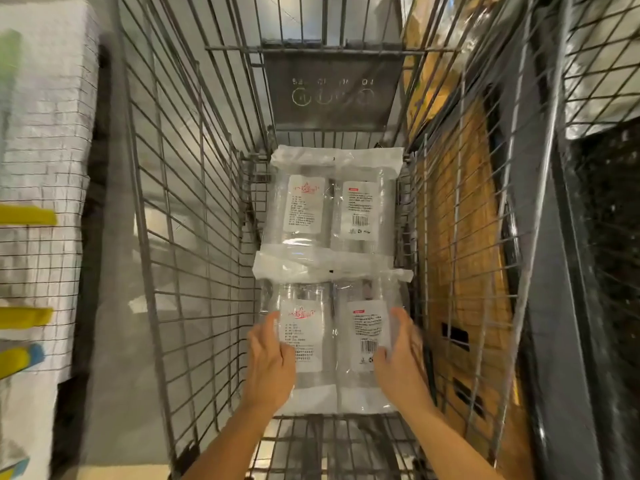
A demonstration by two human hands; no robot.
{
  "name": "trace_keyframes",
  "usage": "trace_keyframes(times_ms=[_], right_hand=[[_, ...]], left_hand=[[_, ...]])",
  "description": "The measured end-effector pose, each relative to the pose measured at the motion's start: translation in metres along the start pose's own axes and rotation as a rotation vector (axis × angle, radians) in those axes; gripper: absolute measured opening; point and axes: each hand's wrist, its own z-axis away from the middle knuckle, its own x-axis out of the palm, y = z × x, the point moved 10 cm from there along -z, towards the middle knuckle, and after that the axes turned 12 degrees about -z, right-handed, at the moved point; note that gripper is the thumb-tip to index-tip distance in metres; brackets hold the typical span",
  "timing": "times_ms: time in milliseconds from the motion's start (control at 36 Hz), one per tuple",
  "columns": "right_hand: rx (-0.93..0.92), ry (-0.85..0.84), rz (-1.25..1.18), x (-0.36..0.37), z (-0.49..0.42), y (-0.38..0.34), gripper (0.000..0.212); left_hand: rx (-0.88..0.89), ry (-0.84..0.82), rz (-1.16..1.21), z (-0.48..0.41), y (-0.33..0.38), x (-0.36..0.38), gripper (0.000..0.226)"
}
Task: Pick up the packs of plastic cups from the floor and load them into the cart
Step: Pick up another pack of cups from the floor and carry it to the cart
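Wire walls of the cart (194,237) fill the frame, with cardboard boxes (460,237) behind the mesh at the right and white wrapped stacks (45,133) at the left edge. Two packs of plastic cups lie flat on the cart's floor, end to end: the far pack (332,206) at centre, the near pack (332,341) below it. The left hand (270,365) and right hand (401,362) press the near pack's two sides with nearly straight fingers.

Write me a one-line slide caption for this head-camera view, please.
In the wire cart, left hand and right hand flank the near pack of plastic cups, the far pack lying just beyond.
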Motion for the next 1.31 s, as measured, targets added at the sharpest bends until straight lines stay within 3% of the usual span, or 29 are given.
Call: trace_keyframes(times_ms=[417, 556, 694, 944, 1139, 1306], right_hand=[[0.032, -0.079, 0.079, -0.001, -0.018, 0.005, 0.078], [0.056, -0.074, 0.27, -0.014, -0.002, -0.024, 0.073], [-0.13, -0.094, 0.472, -0.032, 0.03, -0.114, 0.058], [-0.577, -0.096, 0.791, -0.049, 0.119, -0.333, 0.05], [-0.864, -0.056, 0.985, -0.04, 0.198, -0.484, 0.037], [-1.116, -0.131, 1.03, 0.004, 0.279, -0.559, 0.029]], left_hand=[[-0.102, -0.139, 0.032, -0.018, -0.008, 0.005, 0.054], [-0.033, -0.185, 0.016, -0.001, 0.013, -0.031, 0.052], [0.064, -0.165, -0.004, 0.011, 0.054, -0.109, 0.044], [0.303, 0.072, -0.13, 0.044, 0.143, -0.315, 0.029], [0.219, 0.293, -0.35, 0.09, 0.151, -0.454, 0.033], [0.034, 0.418, -0.314, 0.172, 0.106, -0.533, 0.04]])
